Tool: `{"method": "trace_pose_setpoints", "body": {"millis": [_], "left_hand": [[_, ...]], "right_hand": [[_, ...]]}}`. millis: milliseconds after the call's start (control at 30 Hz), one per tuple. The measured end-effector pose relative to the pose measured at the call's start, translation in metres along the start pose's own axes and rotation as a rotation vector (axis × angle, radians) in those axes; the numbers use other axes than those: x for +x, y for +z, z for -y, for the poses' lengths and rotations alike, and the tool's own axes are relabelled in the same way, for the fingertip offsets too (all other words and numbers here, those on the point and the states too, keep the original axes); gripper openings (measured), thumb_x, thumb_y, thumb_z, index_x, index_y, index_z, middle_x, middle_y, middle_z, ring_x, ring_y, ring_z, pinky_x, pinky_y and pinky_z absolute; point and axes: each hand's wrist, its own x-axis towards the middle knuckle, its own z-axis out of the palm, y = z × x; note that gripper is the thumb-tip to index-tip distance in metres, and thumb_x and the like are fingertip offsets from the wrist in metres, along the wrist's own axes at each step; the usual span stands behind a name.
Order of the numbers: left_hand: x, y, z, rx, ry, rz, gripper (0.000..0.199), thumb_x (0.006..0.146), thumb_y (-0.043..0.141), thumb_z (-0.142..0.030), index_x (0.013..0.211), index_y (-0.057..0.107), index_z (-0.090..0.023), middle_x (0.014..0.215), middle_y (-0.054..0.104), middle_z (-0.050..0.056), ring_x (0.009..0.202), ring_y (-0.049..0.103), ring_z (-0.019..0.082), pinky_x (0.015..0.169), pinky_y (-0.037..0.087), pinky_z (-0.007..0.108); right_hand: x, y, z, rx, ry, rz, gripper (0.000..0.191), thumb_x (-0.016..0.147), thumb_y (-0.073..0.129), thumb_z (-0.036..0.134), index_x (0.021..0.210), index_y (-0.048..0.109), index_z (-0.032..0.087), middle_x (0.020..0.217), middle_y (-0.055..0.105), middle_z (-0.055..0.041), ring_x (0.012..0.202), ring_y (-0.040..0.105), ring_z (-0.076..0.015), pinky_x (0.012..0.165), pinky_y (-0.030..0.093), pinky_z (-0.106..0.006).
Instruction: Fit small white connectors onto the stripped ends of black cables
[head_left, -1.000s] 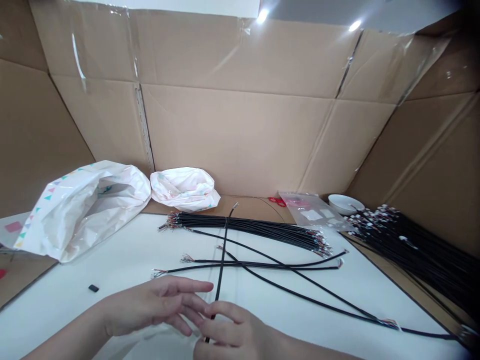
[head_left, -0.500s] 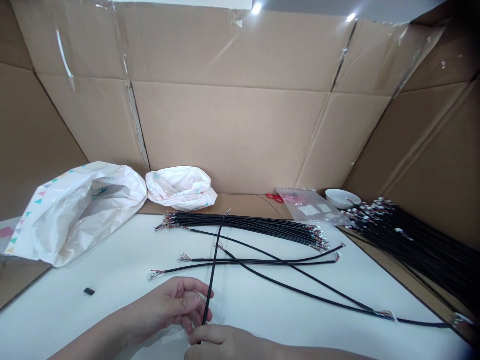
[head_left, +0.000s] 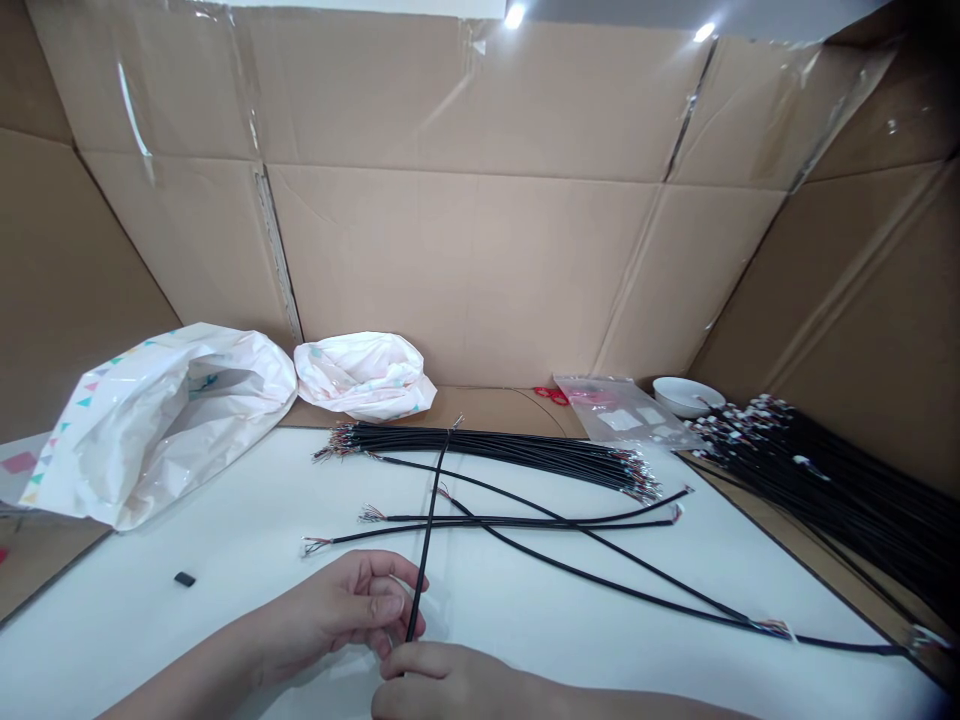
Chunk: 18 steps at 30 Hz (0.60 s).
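Note:
A single black cable (head_left: 428, 540) runs from near my body up across the table, its far end with bare wire tips lying over the cable bundle. My right hand (head_left: 457, 682) is closed around its near part, and the near end is hidden in the fist. My left hand (head_left: 367, 605) curls loosely at the cable just above, fingertips behind it and thumb on the near side. Several loose black cables (head_left: 525, 522) with stripped coloured wires and white connectors lie crossed beyond my hands. Behind them is a neat bundle of black cables (head_left: 510, 446).
A small black piece (head_left: 184, 579) lies left of my hands. Two white plastic bags, one larger (head_left: 157, 430) and one crumpled (head_left: 364, 375), stand at the back left. Red-handled scissors (head_left: 551, 396), a clear bag (head_left: 622, 412), a white bowl (head_left: 686, 396) and a cable pile (head_left: 847, 500) are right.
Both hands keep their places at the cable, with hardly any movement. The whole view has shifted very slightly.

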Motion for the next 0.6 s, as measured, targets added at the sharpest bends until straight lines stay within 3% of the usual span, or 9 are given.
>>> {"method": "trace_pose_setpoints", "body": {"millis": [333, 600], "left_hand": [[0.001, 0.000, -0.001, -0.010, 0.000, 0.005, 0.033, 0.070, 0.069, -0.030, 0.094, 0.056, -0.010, 0.079, 0.064, 0.009, 0.063, 0.054, 0.010, 0.058, 0.036, 0.020], [0.001, -0.003, 0.003, -0.031, 0.013, 0.003, 0.030, 0.073, 0.067, -0.028, 0.096, 0.058, -0.012, 0.078, 0.063, 0.007, 0.062, 0.054, 0.010, 0.059, 0.038, 0.020]], "right_hand": [[0.010, -0.002, 0.001, -0.005, 0.034, -0.086, 0.037, 0.097, 0.019, 0.022, 0.079, 0.051, 0.013, 0.067, 0.054, 0.0017, 0.064, 0.044, -0.0066, 0.079, 0.039, -0.017], [0.012, -0.006, 0.001, 0.015, 0.068, -0.022, 0.036, 0.094, 0.024, 0.019, 0.073, 0.053, 0.013, 0.063, 0.050, 0.0013, 0.061, 0.043, -0.0071, 0.075, 0.039, -0.017]]}}
